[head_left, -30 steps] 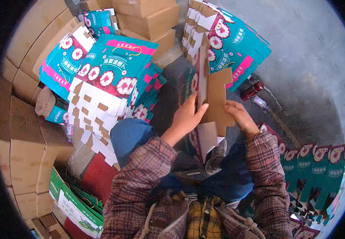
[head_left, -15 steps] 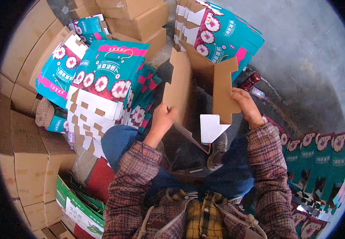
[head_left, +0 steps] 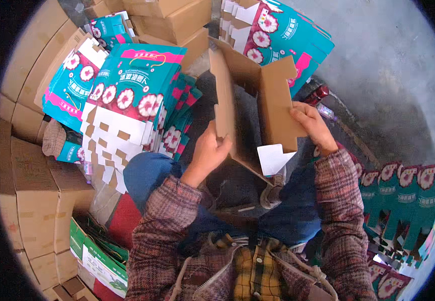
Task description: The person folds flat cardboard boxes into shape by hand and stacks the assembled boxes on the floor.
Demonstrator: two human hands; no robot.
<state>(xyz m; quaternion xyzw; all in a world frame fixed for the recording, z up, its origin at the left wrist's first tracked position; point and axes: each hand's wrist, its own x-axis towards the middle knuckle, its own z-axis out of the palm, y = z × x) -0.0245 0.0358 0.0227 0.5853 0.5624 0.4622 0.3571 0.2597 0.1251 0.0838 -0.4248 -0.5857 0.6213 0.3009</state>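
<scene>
Between my hands is a partly unfolded cardboard carton (head_left: 277, 108), its brown inner sides toward me and its middle open. My left hand (head_left: 208, 154) grips the edge of its left panel, thumb inside. On the opposite side, my right hand (head_left: 312, 124) pinches the right panel. A white-faced flap (head_left: 276, 159) juts from the near lower corner. The carton is held above the floor, in front of my knees. Its printed outside is mostly hidden from me.
Flat teal printed cartons (head_left: 134, 83) lie stacked at left, with another stack (head_left: 290, 37) at the far side. Brown boxes (head_left: 34, 190) line the left. Folded teal cartons (head_left: 403, 200) stand at right. A green box (head_left: 97, 258) sits lower left; a dark red bottle (head_left: 318, 94) lies beyond my right hand.
The carton's left panel has swung toward the right panel, narrowing the opening. My left hand has shifted slightly right, and my right hand has moved little. Both keep their grip.
</scene>
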